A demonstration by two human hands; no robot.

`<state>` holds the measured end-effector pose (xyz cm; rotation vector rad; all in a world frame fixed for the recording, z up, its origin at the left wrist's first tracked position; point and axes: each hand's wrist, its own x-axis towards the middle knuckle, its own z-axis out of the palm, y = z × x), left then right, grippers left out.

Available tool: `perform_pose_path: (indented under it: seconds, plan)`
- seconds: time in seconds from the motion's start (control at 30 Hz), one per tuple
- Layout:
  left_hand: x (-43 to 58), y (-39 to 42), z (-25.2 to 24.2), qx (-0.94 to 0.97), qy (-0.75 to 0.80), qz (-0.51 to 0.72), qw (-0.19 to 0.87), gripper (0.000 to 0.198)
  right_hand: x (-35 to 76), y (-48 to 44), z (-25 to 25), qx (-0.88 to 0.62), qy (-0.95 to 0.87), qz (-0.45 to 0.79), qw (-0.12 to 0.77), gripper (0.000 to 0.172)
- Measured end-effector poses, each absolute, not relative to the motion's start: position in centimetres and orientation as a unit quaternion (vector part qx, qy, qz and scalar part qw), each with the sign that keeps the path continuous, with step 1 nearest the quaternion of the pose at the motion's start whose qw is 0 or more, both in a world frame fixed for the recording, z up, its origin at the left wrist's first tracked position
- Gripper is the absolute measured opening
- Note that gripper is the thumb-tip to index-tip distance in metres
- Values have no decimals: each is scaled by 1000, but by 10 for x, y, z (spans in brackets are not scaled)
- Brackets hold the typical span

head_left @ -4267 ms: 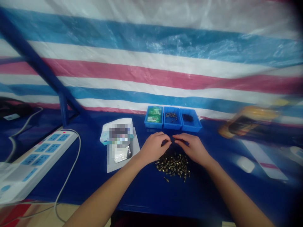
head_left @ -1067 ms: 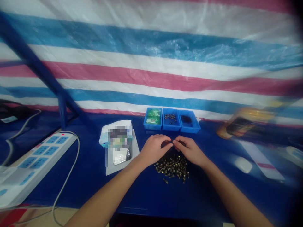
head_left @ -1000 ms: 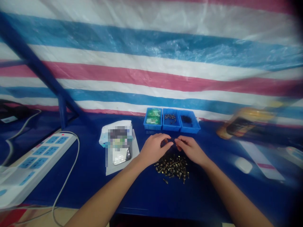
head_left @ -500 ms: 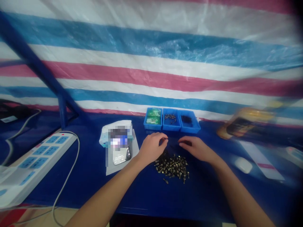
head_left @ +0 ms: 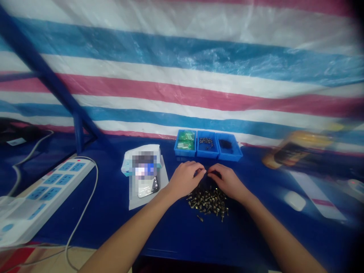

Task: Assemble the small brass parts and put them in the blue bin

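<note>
My left hand (head_left: 188, 177) is closed in a pinch, thumb against fingers, just above the far edge of a pile of small brass-coloured metal pieces (head_left: 209, 204) that look like screws or connectors. Facing it, my right hand (head_left: 226, 181) pinches too, its fingertips almost meeting the left ones. Whatever lies between the fingertips is too small to make out. Beyond the hands stand three blue bins: the left bin (head_left: 184, 152) with green-and-white packets, the middle bin (head_left: 207, 154) with small metal pieces, the right bin (head_left: 230, 156) with a dark heap.
On the left lies a long white power strip (head_left: 54, 185) with its cable. A phone (head_left: 148, 188) rests on white paper beside a soft packet (head_left: 127, 161). To the right are a blurred bottle (head_left: 298, 148), a white rounded case (head_left: 295, 201) and a pale flat strip (head_left: 315, 195).
My right hand has moved left towards my left hand, narrowing the gap between the fingertips. Both hands have closed into pinches. The view has shifted slightly.
</note>
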<state>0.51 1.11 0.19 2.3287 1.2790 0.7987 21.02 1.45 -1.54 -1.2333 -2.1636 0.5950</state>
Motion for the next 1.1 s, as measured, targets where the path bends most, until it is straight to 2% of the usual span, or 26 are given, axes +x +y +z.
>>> perform_pose_path:
  seconds: [0.13,0.27,0.47,0.63,0.77,1.1]
  plan:
    - [6,8,6,847,428,263,174,29,208,10,-5,-443,-780,254,361,6]
    - [6,8,6,850,407,269,200,30,206,7,1,-429,-768,270,392,6]
    - [7,7,5,825,403,302,257,26,206,5,2,-421,-752,308,404,10]
    - [10,5,8,802,394,362,267,21,209,6,1,-414,-730,364,403,29]
    - [9,5,10,783,397,386,283,15,210,6,1,-418,-740,377,367,22]
    - [10,6,8,793,386,379,281,11,205,5,0,-402,-698,456,380,30]
